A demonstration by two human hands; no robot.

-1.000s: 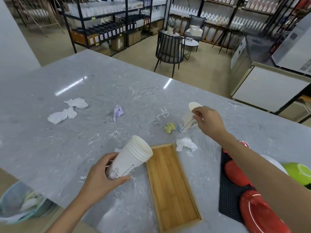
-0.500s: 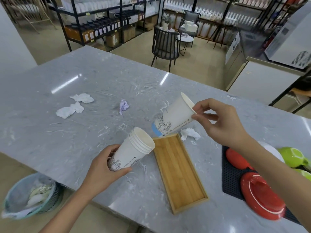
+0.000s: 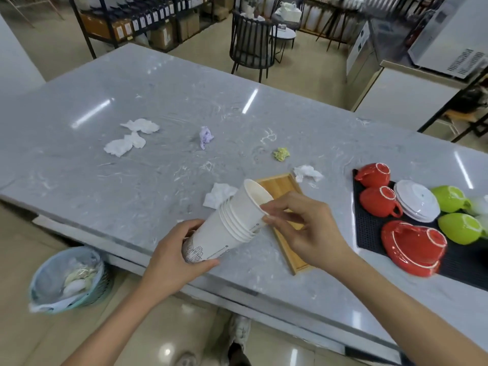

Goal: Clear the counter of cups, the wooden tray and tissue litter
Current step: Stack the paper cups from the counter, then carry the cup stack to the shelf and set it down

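My left hand (image 3: pixel 173 260) grips the base of a tilted stack of white paper cups (image 3: pixel 227 228) over the counter's near edge. My right hand (image 3: pixel 303 228) pinches the rim of the top cup (image 3: pixel 252 204), which sits nested in the stack. The wooden tray (image 3: pixel 280 188) lies flat on the grey marble counter (image 3: pixel 158 101), partly hidden behind the cups and my right hand. Tissue litter is scattered about: white wads (image 3: pixel 124 145) (image 3: pixel 141 125) at the left, a purple one (image 3: pixel 206 136), a yellow one (image 3: pixel 281 154), and white ones (image 3: pixel 307 173) (image 3: pixel 219 198) beside the tray.
A black mat (image 3: pixel 369 233) at the right carries upturned red cups (image 3: pixel 373 174), a red saucer with cup (image 3: pixel 412 247), a white lid (image 3: pixel 417 204) and green cups (image 3: pixel 459 228). A lined waste bin (image 3: pixel 68 280) stands on the floor at the lower left. Chairs and shelves stand beyond the counter.
My right hand carried the single cup from the far side of the tray back to the stack and slid it into the top. The stack now sits nearer the counter's edge.
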